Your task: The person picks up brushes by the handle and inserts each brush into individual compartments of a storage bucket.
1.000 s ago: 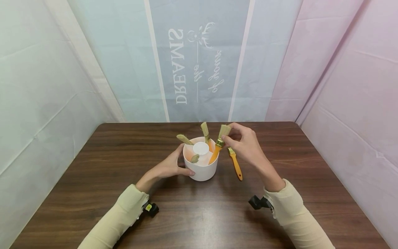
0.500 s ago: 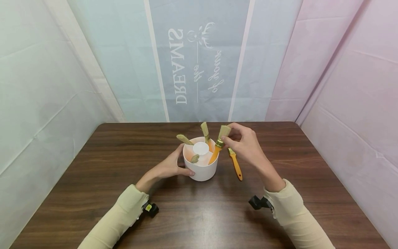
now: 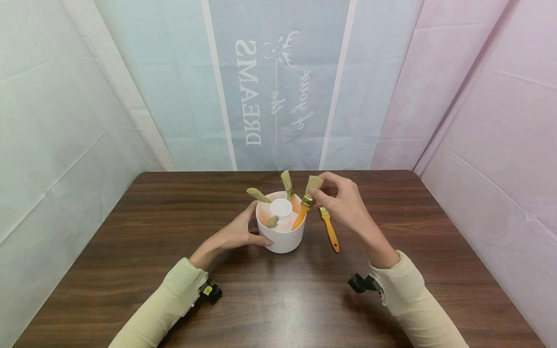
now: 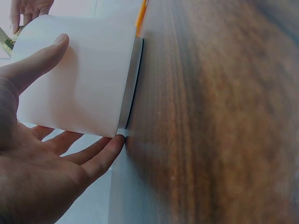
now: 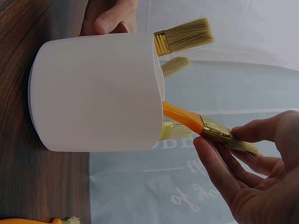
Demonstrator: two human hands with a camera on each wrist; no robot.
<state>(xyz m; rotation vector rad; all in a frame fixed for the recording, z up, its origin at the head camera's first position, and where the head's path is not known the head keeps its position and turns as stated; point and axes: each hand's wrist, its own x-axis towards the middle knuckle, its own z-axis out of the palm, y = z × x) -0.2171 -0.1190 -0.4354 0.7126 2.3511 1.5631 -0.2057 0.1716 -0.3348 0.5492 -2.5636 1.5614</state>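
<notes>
Spanning the foreground, a dark wooden table [image 3: 261,299] is overhung by two pale sleeves [image 3: 161,304]. Beyond them, a white container [image 3: 285,241] is clasped from the left by the left hand [image 3: 232,234], the thumb laid against its near wall. Just to the container's right, a loose brush [image 3: 330,233] is seen flat on the tabletop, handle pointed toward the person. At the right rim, a held brush [image 3: 303,211] is pinched between thumb and fingers by the right hand [image 3: 345,200], around its metal band and bristles. From that grip its long axis is slanted down and left, orange handle inside the container, bristles uppermost; this slant is judged the relation that counts, the right hand being the nearer. Whether the bottom is touched cannot be told. Around the container, three more brushes are shown: near left [image 3: 272,222], tilted left [image 3: 258,194] and nearly upright behind [image 3: 286,182]. Farthest back, a blue-grey backdrop [image 3: 300,154] is lettered in white.
</notes>
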